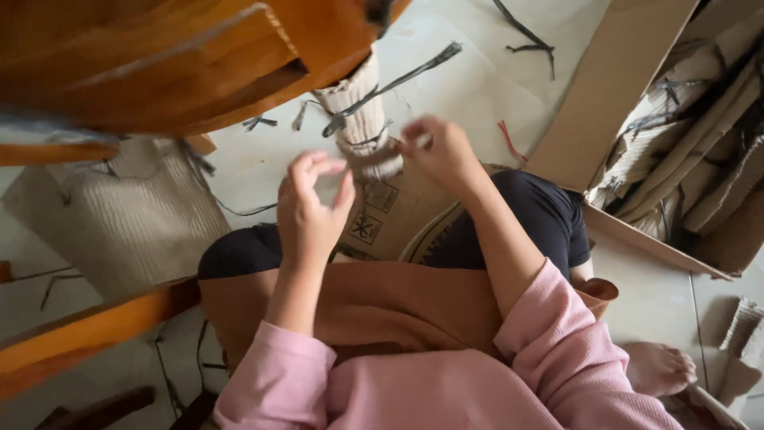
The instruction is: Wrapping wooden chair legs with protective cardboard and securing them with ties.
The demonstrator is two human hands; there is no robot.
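Mid-frame, right hand [442, 151] pinches strip [374, 153] at wrapped leg [362, 119]; left hand [310, 211] half-curled, empty. Best keep strip taut, wraps tight together.

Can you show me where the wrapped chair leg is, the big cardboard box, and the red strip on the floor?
wrapped chair leg [362, 119], head view, middle of its corrugated wrapping.
cardboard box [601, 87], head view, bare outer flap.
red strip [508, 139], head view, its middle.
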